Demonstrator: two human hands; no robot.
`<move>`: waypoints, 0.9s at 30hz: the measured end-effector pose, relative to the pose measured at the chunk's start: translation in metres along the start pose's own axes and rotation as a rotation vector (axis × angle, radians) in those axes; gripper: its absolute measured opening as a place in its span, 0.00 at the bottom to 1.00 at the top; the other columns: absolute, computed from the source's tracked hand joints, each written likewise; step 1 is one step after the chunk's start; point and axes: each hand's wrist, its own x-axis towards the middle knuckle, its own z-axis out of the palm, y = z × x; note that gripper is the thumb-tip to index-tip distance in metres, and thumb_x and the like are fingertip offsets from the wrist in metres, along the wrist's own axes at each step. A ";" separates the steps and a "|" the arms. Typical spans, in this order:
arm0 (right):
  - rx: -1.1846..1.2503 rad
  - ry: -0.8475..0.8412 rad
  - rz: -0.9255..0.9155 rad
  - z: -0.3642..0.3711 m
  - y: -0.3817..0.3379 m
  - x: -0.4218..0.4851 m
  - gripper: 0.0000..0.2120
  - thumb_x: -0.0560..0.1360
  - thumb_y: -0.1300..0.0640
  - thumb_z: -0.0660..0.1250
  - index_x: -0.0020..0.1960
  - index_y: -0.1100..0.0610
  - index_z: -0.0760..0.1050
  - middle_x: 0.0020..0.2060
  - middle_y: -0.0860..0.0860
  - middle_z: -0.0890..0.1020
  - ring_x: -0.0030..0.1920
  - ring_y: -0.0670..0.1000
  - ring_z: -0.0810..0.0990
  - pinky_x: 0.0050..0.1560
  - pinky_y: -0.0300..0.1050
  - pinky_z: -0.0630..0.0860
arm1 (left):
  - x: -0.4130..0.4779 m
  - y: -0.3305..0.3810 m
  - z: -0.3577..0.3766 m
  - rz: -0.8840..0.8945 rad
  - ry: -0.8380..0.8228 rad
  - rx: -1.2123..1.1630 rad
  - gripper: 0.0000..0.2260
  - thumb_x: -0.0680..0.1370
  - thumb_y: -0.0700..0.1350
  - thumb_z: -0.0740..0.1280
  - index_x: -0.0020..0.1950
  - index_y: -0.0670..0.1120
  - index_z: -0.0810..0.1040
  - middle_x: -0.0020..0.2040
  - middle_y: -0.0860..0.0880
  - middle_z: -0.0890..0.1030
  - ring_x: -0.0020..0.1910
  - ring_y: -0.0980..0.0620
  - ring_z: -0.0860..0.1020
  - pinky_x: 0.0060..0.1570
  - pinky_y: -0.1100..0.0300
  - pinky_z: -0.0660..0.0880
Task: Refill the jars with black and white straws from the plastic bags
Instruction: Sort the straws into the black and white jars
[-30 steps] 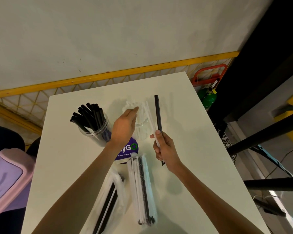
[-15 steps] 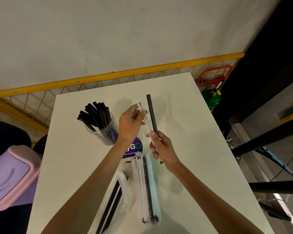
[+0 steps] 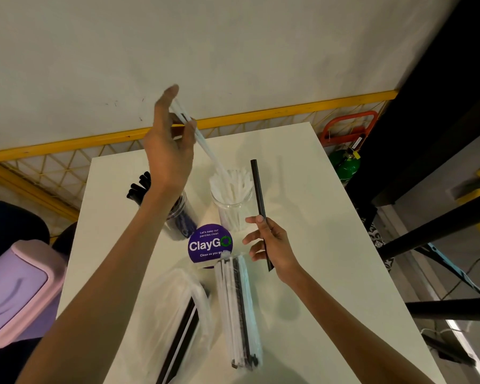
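My left hand (image 3: 169,151) is raised above the table and pinches a white straw (image 3: 203,142) whose lower end points down into the clear jar of white straws (image 3: 231,200). My right hand (image 3: 270,245) grips one black straw (image 3: 259,198) upright, just right of that jar. The jar of black straws (image 3: 178,217) stands left of it, partly hidden by my left forearm. Two plastic bags lie near me: one with white and black straws (image 3: 240,311), one mostly with black straws (image 3: 178,325).
A round purple ClayGo sticker (image 3: 209,245) lies on the white table (image 3: 316,231) between the jars and the bags. A pink and lilac bin (image 3: 14,289) stands at the left. A green bottle (image 3: 345,166) and dark table legs are on the right.
My left hand took the white straw from my right hand and lifted it high above the white-straw jar. My right hand keeps only the black straw. The view shifted closer.
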 end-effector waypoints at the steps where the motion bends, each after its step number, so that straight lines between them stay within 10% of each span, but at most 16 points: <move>1: 0.001 0.002 -0.001 0.000 0.001 0.000 0.11 0.80 0.50 0.56 0.50 0.51 0.77 0.30 0.49 0.82 0.23 0.46 0.76 0.26 0.37 0.74 | -0.001 0.001 0.001 0.010 -0.027 0.020 0.21 0.78 0.39 0.64 0.70 0.43 0.64 0.44 0.47 0.77 0.39 0.52 0.80 0.45 0.63 0.79; 7: -0.026 0.013 -0.022 0.001 0.003 0.002 0.11 0.80 0.51 0.56 0.51 0.52 0.77 0.26 0.47 0.79 0.18 0.44 0.68 0.21 0.34 0.66 | -0.033 -0.013 0.023 0.069 -0.156 0.138 0.19 0.79 0.41 0.62 0.70 0.47 0.66 0.52 0.47 0.79 0.41 0.54 0.80 0.40 0.70 0.76; 16: -0.030 0.018 -0.004 -0.002 0.004 0.004 0.12 0.80 0.51 0.56 0.55 0.54 0.76 0.21 0.46 0.74 0.18 0.42 0.62 0.20 0.32 0.61 | -0.080 -0.055 0.054 0.126 -0.379 0.307 0.16 0.79 0.43 0.57 0.65 0.41 0.74 0.46 0.40 0.81 0.36 0.44 0.81 0.38 0.54 0.80; 27: -0.040 -0.029 -0.007 0.007 0.004 0.004 0.15 0.80 0.49 0.56 0.56 0.55 0.77 0.23 0.48 0.74 0.18 0.42 0.63 0.20 0.33 0.61 | -0.092 -0.047 0.042 0.046 -0.426 0.360 0.25 0.80 0.53 0.49 0.70 0.41 0.68 0.65 0.41 0.74 0.66 0.43 0.70 0.61 0.58 0.67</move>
